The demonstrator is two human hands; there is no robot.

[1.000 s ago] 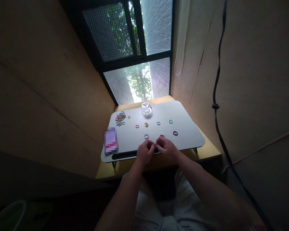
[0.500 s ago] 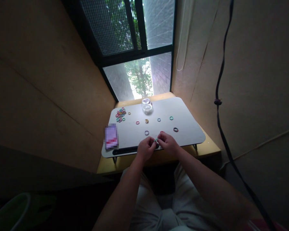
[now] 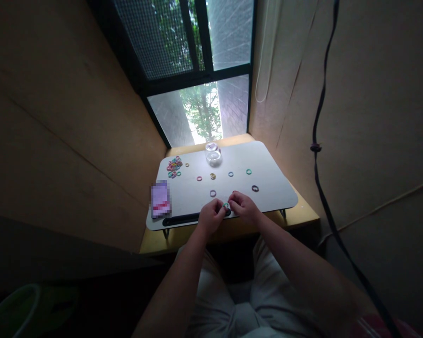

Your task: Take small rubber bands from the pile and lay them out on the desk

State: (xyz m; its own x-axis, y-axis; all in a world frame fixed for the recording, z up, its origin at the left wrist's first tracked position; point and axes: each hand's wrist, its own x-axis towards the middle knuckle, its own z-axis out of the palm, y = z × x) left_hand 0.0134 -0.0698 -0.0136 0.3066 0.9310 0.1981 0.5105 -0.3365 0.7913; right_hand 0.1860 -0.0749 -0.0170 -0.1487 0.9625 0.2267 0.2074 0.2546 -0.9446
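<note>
Head view: left hand (image 3: 211, 217) pinching green band (image 3: 226, 205) above near edge of white table (image 3: 277, 192); band shows plainer than moment ago, right hand (image 3: 245, 208) farther off, fingers curled, can't tell whether gripping.

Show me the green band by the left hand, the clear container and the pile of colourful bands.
Green band (image 3: 226, 204), head view: its visible arc.
Clear container (image 3: 213, 154), head view: its transparent middle.
Pile of bands (image 3: 174, 164), head view: centre of the heap.

Left hand (image 3: 211, 216) pinches green ring (image 3: 226, 205); right hand (image 3: 245, 207) just beside, near edge of white table (image 3: 277, 190).
</note>
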